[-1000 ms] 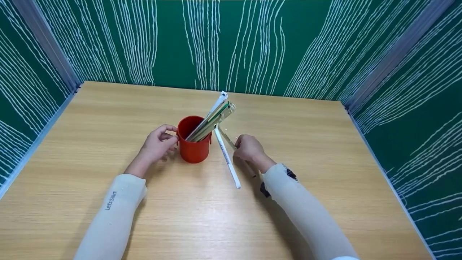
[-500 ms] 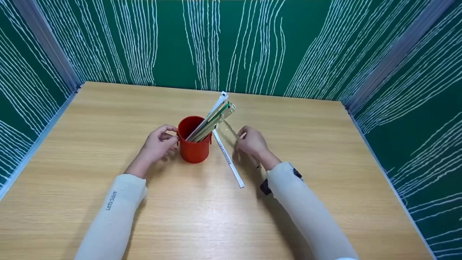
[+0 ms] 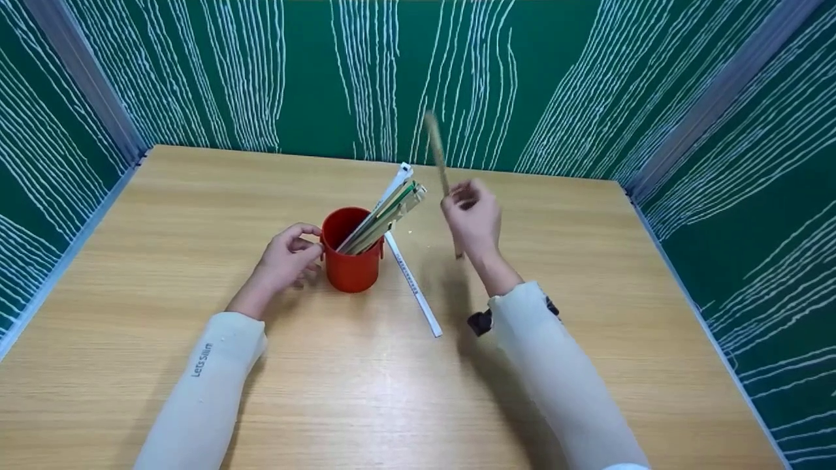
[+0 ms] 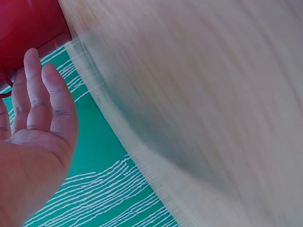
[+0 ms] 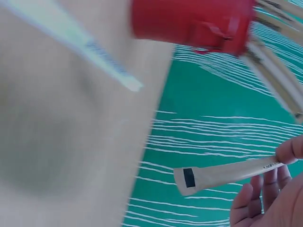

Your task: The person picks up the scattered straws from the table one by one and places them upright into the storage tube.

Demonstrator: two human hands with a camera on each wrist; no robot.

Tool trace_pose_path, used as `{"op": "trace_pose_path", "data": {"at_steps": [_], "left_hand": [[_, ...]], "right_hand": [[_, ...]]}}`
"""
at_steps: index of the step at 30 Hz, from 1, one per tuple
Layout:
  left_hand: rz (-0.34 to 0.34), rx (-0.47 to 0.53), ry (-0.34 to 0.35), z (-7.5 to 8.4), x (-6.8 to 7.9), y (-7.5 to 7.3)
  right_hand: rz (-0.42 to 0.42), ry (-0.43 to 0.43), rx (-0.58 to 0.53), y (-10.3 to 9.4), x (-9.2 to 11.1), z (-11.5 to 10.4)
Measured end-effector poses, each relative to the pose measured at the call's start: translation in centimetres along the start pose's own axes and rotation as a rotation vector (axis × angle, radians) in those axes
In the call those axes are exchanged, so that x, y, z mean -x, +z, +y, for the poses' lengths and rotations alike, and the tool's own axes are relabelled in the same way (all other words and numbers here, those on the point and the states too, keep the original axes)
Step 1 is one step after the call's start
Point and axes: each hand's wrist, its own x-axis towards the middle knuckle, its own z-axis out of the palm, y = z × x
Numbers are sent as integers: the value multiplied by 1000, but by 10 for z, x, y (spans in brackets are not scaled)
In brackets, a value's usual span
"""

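Long paper-wrapped sticks [image 3: 381,222], white, beige and green, lean in an upright red cup [image 3: 353,273]. Beside its left side handle, my left hand [image 3: 284,258] touches the cup with thumb and forefinger; in the left wrist view, several fingers [image 4: 60,101] of it are fairly straight against the red wall. My right hand [image 3: 475,219] pinches a long beige paper-wrapped stick [image 3: 436,147] above the table, right of the cup. This stick [image 5: 227,174] shows a black square near one end in the right wrist view. Whatever lies inside its wrapper is hidden.
A white printed paper-wrapped stick [image 3: 415,287] lies on the wooden table [image 3: 366,398] at the cup's right, its far end beneath the leaning bundle. Green partitions [image 3: 555,85] with white lines border the back and both sides.
My right hand has risen off the table and moved away from me with the beige wrapped stick, now tilted upright. The white stick's near end shifted slightly right. My left hand stays put.
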Motion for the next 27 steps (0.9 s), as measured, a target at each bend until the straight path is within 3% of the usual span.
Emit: {"op": "trace_pose_path", "data": {"at_steps": [7, 18, 22, 27], "left_hand": [[1, 1, -15, 1, 1, 0], [11, 9, 17, -1, 1, 0], [15, 9, 19, 0, 0, 0], [3, -2, 7, 0, -1, 0]], "right_hand": [[179, -291, -170, -13, -7, -31], [347, -592, -263, -21, 3, -71], [340, -685, -320, -20, 7, -82], [234, -706, -403, -17, 15, -92]]}}
